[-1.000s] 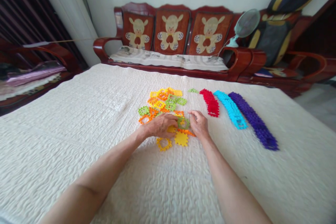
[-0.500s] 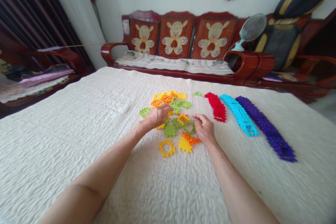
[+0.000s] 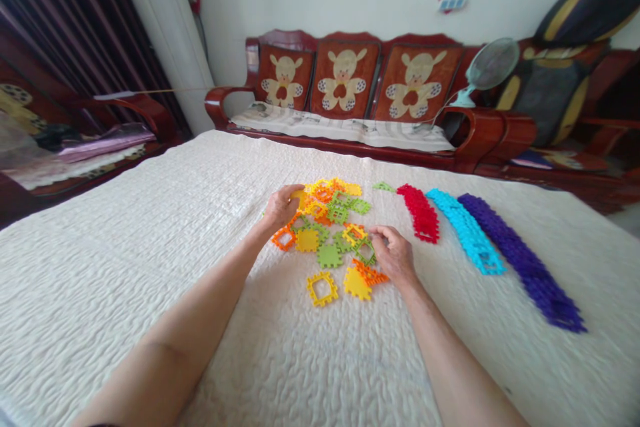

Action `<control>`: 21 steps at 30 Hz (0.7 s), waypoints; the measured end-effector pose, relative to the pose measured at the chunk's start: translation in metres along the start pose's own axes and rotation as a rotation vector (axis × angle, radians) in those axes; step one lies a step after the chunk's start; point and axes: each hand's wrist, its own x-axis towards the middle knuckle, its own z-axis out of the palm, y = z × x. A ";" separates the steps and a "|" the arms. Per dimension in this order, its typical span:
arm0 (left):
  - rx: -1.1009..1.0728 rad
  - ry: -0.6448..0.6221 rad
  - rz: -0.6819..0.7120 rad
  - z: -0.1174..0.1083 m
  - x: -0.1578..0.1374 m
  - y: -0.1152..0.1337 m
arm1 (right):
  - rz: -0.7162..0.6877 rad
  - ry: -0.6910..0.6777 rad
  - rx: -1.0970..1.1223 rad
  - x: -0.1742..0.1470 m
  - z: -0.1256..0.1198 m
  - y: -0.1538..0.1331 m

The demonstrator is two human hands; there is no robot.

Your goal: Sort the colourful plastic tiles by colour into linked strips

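A loose pile of yellow, orange and green interlocking plastic tiles lies in the middle of the white quilted cover. My left hand [image 3: 283, 207] is at the pile's left side, with its thumb and fingers closed on the edge of a yellow tile [image 3: 300, 199]. My right hand [image 3: 395, 255] rests at the right side, fingers loosely bent and nothing visible in them. Its fingertips are close to a green frame tile [image 3: 365, 252] and a yellow frame tile [image 3: 355, 234]. Nearer to me lie a square yellow frame [image 3: 322, 289] and a solid yellow tile [image 3: 357, 284].
Right of the pile are rows of overlapping red tiles [image 3: 420, 215], light blue tiles [image 3: 467, 232] and purple tiles [image 3: 520, 260]. A green triangular piece [image 3: 384, 186] lies beside the red row. Beyond the quilted cover [image 3: 150, 267] stand a wooden sofa [image 3: 340, 140] and a fan [image 3: 493, 63].
My left hand has moved left from over the pile's middle to its left side, uncovering orange and yellow tiles there. My right hand has stayed near the same tiles. The camera view has shifted slightly.
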 end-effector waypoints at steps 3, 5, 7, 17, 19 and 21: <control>-0.057 0.009 -0.192 -0.002 0.003 -0.010 | -0.001 -0.003 -0.009 0.001 0.000 -0.001; -0.085 -0.012 -0.249 -0.001 0.005 -0.016 | 0.001 -0.006 -0.016 0.001 -0.001 -0.002; -0.064 -0.003 -0.234 -0.001 0.005 -0.022 | 0.000 -0.011 -0.022 0.001 -0.001 -0.002; 0.232 0.046 -0.108 -0.033 0.013 -0.027 | 0.005 -0.043 -0.028 0.002 -0.003 -0.001; 0.312 -0.034 -0.167 -0.044 0.014 -0.027 | 0.000 -0.051 -0.033 0.003 -0.003 -0.001; 0.414 -0.149 -0.218 -0.054 0.014 -0.026 | 0.001 -0.056 -0.040 0.003 -0.003 -0.001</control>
